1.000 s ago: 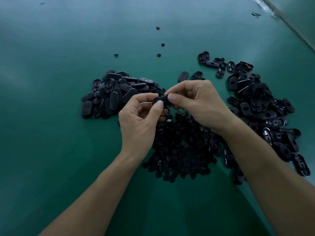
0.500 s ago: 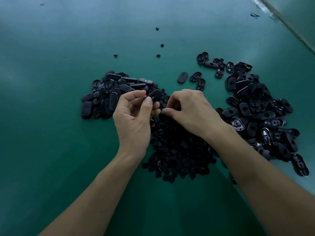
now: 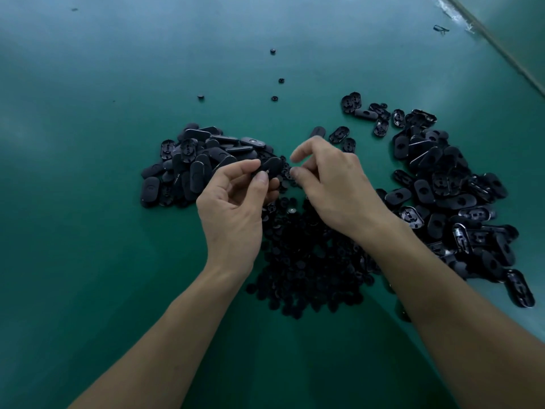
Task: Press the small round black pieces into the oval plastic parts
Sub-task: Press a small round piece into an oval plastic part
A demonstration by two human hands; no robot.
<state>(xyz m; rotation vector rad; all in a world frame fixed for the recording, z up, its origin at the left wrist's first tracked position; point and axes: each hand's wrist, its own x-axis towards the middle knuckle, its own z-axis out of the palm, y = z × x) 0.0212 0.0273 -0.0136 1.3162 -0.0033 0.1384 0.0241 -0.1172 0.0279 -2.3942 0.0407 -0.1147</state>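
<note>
head view: the left hand [image 3: 233, 208] pinches one black oval plastic part [image 3: 271, 166] between thumb and forefinger, the other fingers loosely curled beneath it. the part is held above the green table [image 3: 88, 231], its long axis slanting from lower left to upper right, its upper end toward the right hand [image 3: 336, 187]. that hand is just beside the part, a narrow gap between them, and is the nearer one to the heap of small round black pieces [image 3: 309, 261] lying below both hands. its forefinger is lifted and its thumb meets a curled finger; whether a round piece sits in that pinch i cannot tell. the next press would likely come from the right, across the gap. one pile of black oval parts [image 3: 191, 163] lies to the left and a wider scatter of black oval parts [image 3: 442, 184] to the right.
</note>
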